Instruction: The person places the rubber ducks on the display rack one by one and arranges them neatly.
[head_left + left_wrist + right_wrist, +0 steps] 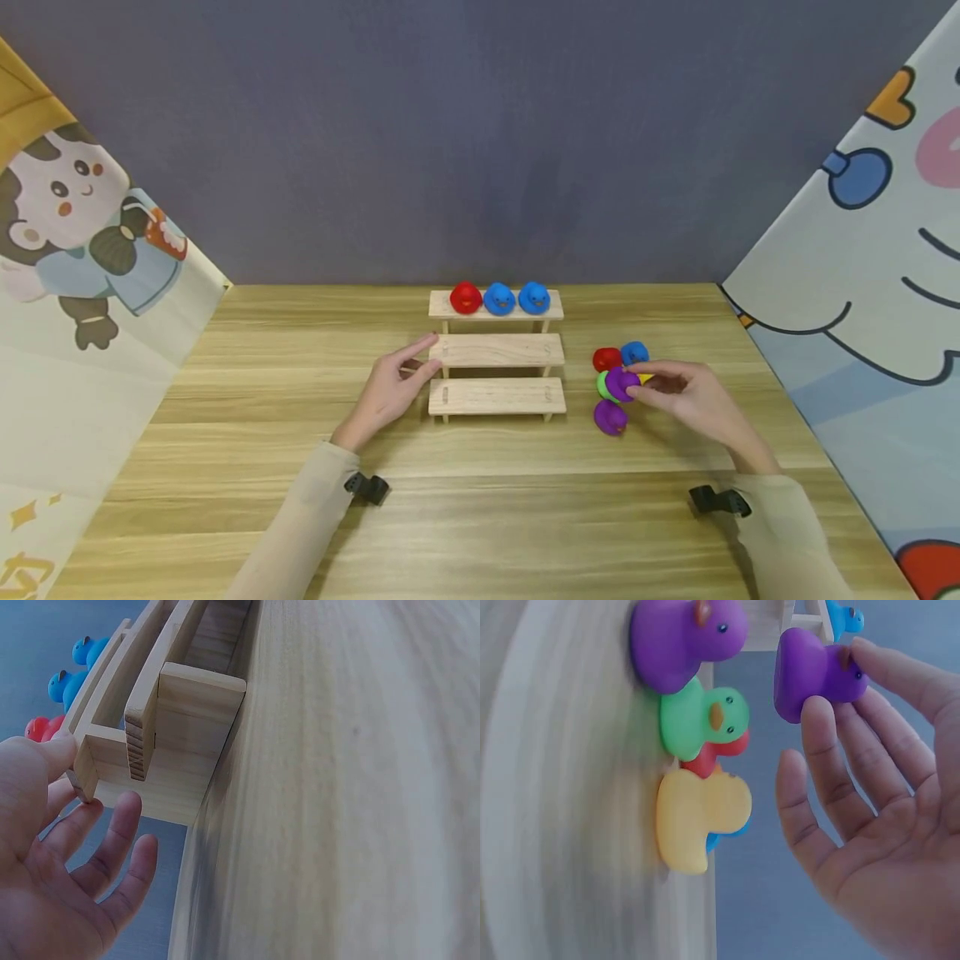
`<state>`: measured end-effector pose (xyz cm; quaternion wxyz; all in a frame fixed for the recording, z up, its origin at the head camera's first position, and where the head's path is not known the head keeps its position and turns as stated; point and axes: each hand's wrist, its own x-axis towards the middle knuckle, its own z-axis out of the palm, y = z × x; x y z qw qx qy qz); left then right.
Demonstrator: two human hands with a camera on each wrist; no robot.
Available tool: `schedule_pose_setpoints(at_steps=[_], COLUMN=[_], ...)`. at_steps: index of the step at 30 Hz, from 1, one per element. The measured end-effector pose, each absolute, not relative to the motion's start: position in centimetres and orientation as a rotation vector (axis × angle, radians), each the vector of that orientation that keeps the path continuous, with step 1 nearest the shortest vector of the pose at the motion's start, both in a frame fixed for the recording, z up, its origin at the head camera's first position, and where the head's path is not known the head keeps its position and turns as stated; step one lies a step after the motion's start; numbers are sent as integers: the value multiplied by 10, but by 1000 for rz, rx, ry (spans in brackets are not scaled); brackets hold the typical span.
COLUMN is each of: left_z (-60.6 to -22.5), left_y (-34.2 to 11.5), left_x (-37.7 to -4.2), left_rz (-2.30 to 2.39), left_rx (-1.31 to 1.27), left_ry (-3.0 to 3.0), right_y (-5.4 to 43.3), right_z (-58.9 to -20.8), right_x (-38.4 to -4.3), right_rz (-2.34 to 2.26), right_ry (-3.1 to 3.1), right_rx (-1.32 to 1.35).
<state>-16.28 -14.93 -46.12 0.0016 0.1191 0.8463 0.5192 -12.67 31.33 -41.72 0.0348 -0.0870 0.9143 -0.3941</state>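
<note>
My right hand (690,400) pinches a purple rubber duck (814,679) between thumb and fingertips, held up off the table. Below and beside it stand a second purple duck (611,417), a green duck (694,720), a yellow duck (697,817), a red duck (606,359) and a blue duck (634,353). With thumb and index finger my left hand (390,387) grips the left end of the middle step of a three-step wooden stand (497,350); its other fingers are spread beside the stand in the left wrist view.
On the stand's top step sit a red duck (466,298) at the left and two blue ducks, one in the middle (498,299) and one at the right (535,298). The wooden table (480,517) ends at a grey back wall (480,150), with cartoon-printed panels on both sides.
</note>
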Motion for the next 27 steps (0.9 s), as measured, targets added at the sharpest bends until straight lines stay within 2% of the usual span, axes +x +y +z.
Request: schedule_pose_setpoints(at_steps=[27], left_z=[-459], left_y=[-150], left_x=[-163], left_rz=[1625], left_rx=[336], left_ry=[2644], right_y=[262], right_z=[-409], right_x=[-149], right_rz=[-1344], right_ry=[2778], right_rx=[-376])
